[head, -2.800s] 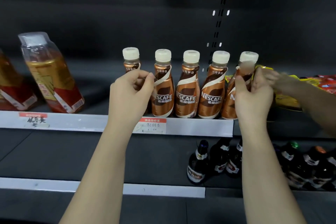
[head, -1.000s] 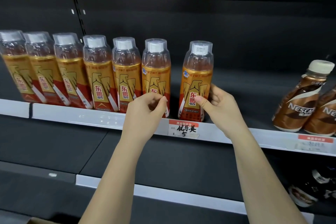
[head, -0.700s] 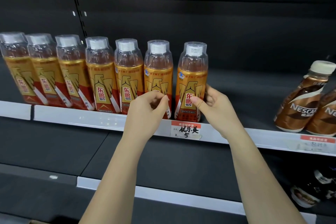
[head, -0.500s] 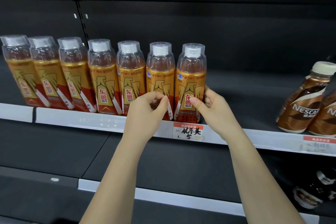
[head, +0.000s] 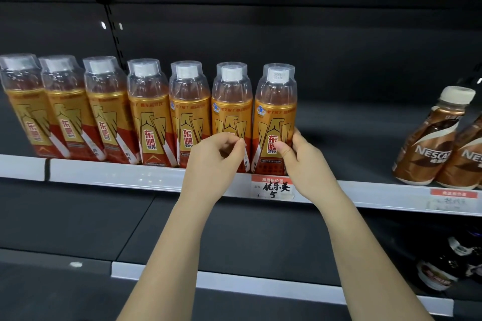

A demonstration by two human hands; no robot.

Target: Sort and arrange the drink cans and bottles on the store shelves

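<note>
Closed up since a second ago, the gap beside the end bottle (head: 274, 117) is gone; seven orange, clear-capped bottles line the shelf (head: 117, 176). Left hand (head: 214, 157) curls at the sixth bottle (head: 230, 107); right hand (head: 300, 161) grips the end bottle.

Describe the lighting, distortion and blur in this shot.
Head view: dim, dark shelving; wide-angle bend tilts the far-left bottles and curves the shelf edge; the right price tag and dark bottles below are blurred; the handwritten tag is sharp.
</note>
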